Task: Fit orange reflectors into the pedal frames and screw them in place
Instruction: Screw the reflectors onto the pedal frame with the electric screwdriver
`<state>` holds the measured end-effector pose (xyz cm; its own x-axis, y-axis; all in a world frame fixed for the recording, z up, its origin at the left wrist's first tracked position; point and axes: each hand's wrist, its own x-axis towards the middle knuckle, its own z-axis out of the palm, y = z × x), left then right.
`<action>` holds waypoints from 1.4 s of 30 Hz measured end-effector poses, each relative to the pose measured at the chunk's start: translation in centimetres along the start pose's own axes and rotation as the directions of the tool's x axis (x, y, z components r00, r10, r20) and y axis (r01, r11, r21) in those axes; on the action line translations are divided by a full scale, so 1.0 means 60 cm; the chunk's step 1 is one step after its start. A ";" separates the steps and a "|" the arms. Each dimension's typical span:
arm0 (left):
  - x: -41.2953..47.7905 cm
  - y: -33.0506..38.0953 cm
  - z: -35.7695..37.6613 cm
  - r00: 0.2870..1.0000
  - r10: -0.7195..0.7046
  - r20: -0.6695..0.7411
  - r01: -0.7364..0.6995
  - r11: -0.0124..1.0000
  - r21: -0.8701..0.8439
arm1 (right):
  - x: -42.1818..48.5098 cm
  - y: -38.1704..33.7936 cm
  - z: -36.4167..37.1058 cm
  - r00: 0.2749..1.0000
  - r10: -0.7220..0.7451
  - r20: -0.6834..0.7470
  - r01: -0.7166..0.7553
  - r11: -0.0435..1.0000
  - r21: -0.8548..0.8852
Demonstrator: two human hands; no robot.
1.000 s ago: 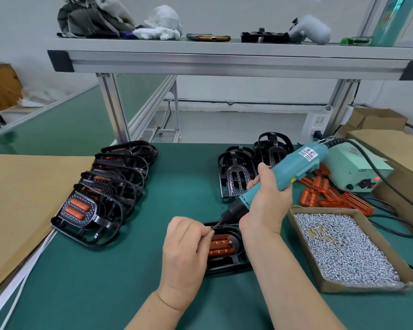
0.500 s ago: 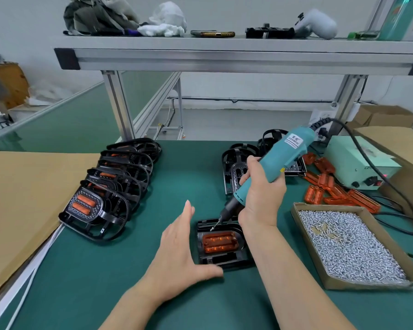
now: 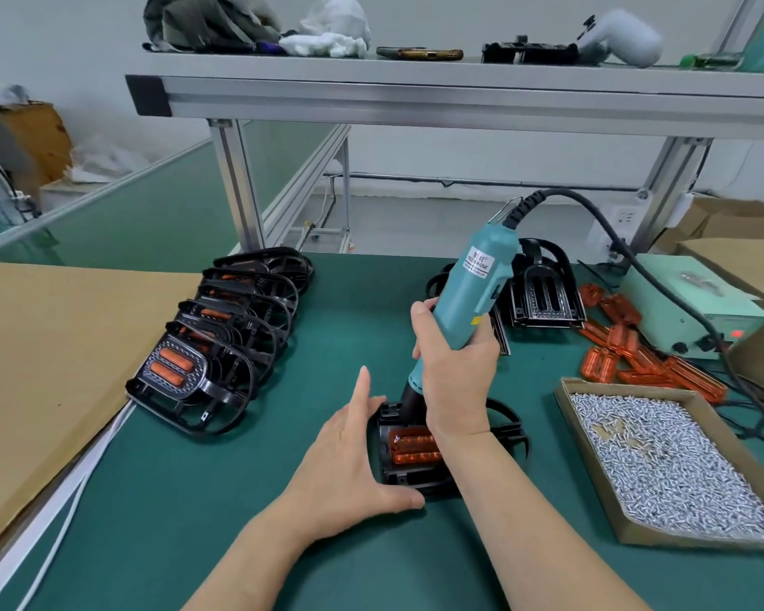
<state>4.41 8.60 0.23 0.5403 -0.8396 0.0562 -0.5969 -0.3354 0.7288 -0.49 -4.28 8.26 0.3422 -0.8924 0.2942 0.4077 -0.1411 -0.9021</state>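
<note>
Forearms reach over the table (image 3: 239, 500). Left hand (image 3: 349, 474), grip spread flat, braces the flat-lying pedal frame (image 3: 398, 480), its orange reflector (image 3: 415, 449) running left-right. Right hand (image 3: 453, 372), grip clamped round the teal screwdriver (image 3: 477, 284), holds it near-upright, tip down at the frame's far end.

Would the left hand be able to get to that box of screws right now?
Probably not easily: the left hand presses against the pedal frame, and the right hand and forearm, gripping the screwdriver, stand between it and the box of screws on the right.
</note>
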 end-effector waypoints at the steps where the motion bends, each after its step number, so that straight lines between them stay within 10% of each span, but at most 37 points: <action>1: 0.000 -0.001 0.000 1.000 -0.002 -0.002 0.002 1.000 0.002 | -0.002 0.002 0.000 1.000 0.000 0.008 0.000 1.000 -0.004; 32: 0.004 -0.003 0.005 1.000 -0.005 0.002 0.005 0.999 0.053 | -0.008 -0.010 -0.016 0.995 -0.054 0.078 0.052 0.998 0.021; 42: -0.001 -0.006 0.004 1.000 0.000 -0.008 0.001 0.999 0.050 | 0.092 -0.068 -0.143 0.956 0.029 -0.292 0.020 0.986 0.164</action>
<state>4.44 8.65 -0.19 0.5451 -0.8361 0.0615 -0.6256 -0.3568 0.6937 -7.50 -12.30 10.86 0.0916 -0.9824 0.1629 0.5483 -0.0868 -0.8318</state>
